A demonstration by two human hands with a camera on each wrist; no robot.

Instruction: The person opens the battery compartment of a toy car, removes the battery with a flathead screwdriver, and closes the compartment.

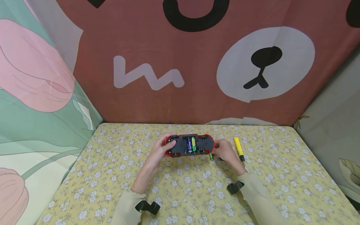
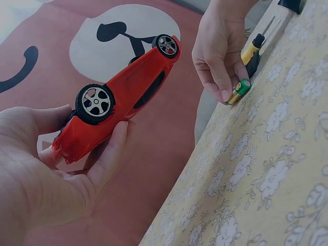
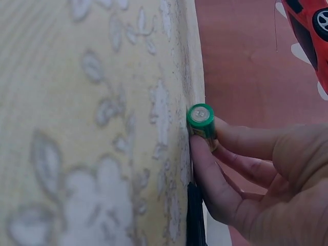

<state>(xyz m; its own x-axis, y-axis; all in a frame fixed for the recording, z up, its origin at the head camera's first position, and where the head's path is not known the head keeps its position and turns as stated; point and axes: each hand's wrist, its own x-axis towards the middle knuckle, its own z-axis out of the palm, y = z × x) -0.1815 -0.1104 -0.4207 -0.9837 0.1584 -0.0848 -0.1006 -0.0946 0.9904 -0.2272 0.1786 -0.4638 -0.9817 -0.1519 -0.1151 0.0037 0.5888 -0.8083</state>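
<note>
My left hand point(image 1: 155, 155) grips one end of a red toy car point(image 1: 204, 145), holding it wheels-up above the table. In its dark underside lies an uncovered battery compartment with a blue battery point(image 1: 189, 145) and a green battery point(image 1: 193, 144) side by side. Past the car's other end, my right hand point(image 1: 226, 150) pinches a loose green battery point(image 3: 201, 115) between thumb and fingers, right at the tabletop. In the left wrist view the car's red side and wheels face the camera, and its compartment is hidden.
A yellow-handled screwdriver point(image 1: 238, 147) lies right of my right hand, its shaft partly behind the forearm. Close under that hand is a flat black piece point(image 3: 195, 215). The table wears a yellow floral cloth point(image 1: 180, 187). A printed curtain point(image 1: 140, 103) hangs at its back edge.
</note>
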